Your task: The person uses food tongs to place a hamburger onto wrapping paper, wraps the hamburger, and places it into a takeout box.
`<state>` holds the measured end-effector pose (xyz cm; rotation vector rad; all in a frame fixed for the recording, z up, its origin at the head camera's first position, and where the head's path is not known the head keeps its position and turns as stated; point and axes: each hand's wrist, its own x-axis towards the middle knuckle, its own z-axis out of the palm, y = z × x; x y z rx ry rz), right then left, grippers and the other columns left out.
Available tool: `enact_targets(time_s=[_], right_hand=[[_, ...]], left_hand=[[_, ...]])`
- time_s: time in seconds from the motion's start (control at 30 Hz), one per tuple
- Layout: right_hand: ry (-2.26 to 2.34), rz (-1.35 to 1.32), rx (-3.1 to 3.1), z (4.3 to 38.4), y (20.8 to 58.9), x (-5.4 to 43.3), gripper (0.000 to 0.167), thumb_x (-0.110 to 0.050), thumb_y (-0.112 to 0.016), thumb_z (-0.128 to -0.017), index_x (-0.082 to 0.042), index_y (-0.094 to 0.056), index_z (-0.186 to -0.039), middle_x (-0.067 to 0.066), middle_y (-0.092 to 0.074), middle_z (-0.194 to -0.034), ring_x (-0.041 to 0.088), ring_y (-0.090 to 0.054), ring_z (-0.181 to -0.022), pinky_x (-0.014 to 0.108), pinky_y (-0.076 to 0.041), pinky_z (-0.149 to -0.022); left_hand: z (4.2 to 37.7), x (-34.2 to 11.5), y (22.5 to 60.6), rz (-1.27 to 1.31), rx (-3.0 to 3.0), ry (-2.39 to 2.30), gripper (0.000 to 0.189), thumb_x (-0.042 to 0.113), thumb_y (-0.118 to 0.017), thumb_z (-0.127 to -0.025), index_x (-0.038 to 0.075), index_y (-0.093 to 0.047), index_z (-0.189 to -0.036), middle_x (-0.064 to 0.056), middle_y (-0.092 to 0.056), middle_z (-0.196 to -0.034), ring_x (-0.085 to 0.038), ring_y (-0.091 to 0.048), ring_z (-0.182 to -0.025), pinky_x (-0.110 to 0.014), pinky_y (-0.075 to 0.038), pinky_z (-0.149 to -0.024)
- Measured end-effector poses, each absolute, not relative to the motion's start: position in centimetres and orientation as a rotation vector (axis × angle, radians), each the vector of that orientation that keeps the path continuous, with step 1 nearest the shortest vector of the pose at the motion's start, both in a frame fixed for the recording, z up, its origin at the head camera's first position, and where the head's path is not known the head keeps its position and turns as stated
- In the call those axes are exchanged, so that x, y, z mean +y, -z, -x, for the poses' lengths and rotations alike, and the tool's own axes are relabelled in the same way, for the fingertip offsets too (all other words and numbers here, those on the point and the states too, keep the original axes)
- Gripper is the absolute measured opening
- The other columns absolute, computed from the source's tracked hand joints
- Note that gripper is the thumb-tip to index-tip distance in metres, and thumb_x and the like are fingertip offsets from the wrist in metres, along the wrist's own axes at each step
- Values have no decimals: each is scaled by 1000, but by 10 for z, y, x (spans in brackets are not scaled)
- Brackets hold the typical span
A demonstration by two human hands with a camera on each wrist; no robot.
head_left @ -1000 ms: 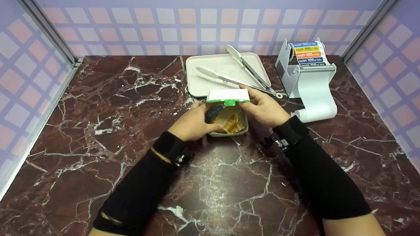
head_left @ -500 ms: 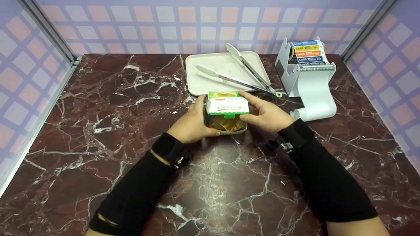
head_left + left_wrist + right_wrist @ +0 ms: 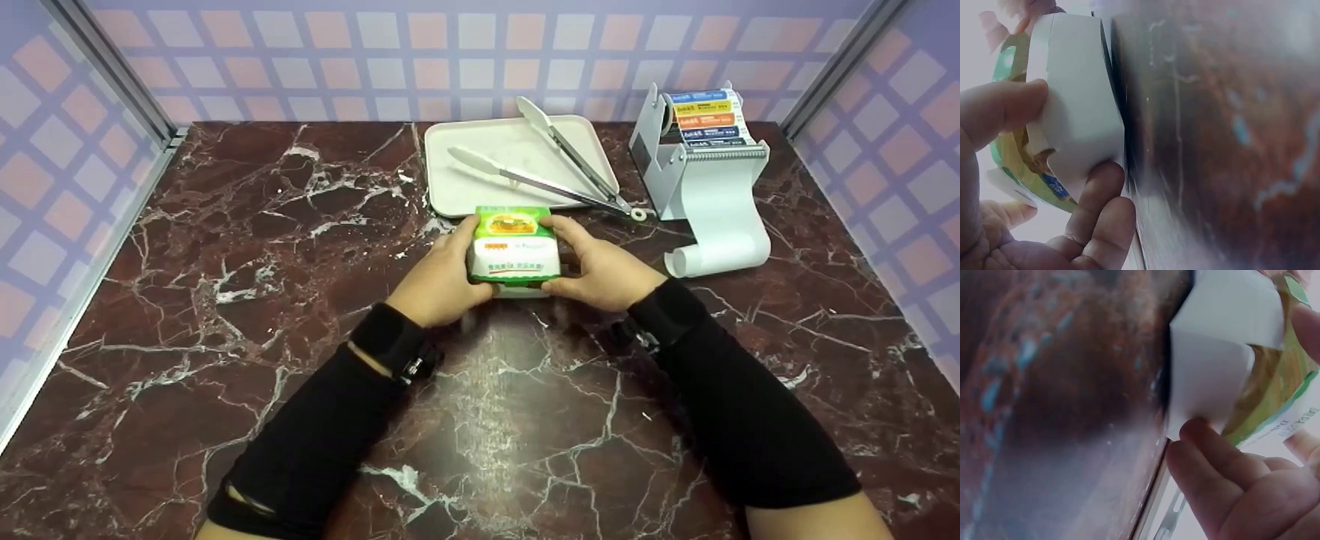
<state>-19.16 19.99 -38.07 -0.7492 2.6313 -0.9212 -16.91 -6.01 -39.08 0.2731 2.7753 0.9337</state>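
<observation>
A green and white burger box (image 3: 516, 247) with a burger picture on its lid sits on the table in front of the tray. Its lid is lowered over the white base (image 3: 1075, 84), though both wrist views show a gap at the sides. Through that gap, brown wrapping and a blue label (image 3: 1057, 185) show in the left wrist view. My left hand (image 3: 441, 276) grips the box's left side, thumb at the front and fingertips low on the side wall. From the right, my right hand (image 3: 606, 268) holds it too, its thumb by the front lid edge.
Behind the box, a white tray (image 3: 459, 193) bears open metal tongs (image 3: 559, 186), whose handle end overhangs its right edge. A label dispenser (image 3: 660, 172) stands at the back right, its white backing strip (image 3: 726, 217) curling onto the marbled table (image 3: 300, 270). Patterned walls enclose the back and sides.
The raised lid has come down toward me over the base, hiding the wrapped contents from the head view. My right hand has followed the lid down; the left stays at the box's side.
</observation>
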Motion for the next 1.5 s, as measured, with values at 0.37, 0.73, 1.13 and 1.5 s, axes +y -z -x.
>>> enact_targets(time_s=[0.37, 0.73, 1.13, 1.5], right_hand=[[836, 717, 2762, 189, 387, 189, 99, -28, -87, -86, -24, -27, -164, 22, -66, -143, 38, -67, -125, 55, -51, -110], [875, 746, 2777, 188, 387, 186, 94, -22, -85, -88, -16, -29, -164, 20, -67, -139, 34, -68, -123, 50, -52, -111], [868, 746, 2790, 186, 387, 181, 97, -37, -87, -86, -12, -31, -161, 19, -62, -142, 33, -66, -121, 51, -51, -111], [827, 761, 2860, 181, 387, 175, 85, -31, -82, -91, -8, -33, -157, 20, -62, -137, 34, -64, -119, 52, -51, -110]], left_hand=[[168, -60, 390, -288, 2780, -956, 111, 30, -81, -86, 21, -9, -171, -20, -39, -164, -34, -60, -130, -49, -52, -112], [167, -59, 390, -320, 2784, -958, 123, 44, -89, -82, 16, -9, -171, -24, -35, -165, -38, -56, -137, -51, -49, -116], [167, -55, 389, -270, 2803, -884, 120, 45, -85, -85, 15, -7, -171, -24, -36, -165, -36, -62, -127, -50, -55, -108], [166, -51, 389, -240, 2803, -872, 117, 32, -85, -87, 17, -5, -171, -22, -36, -165, -32, -64, -122, -45, -57, -105]])
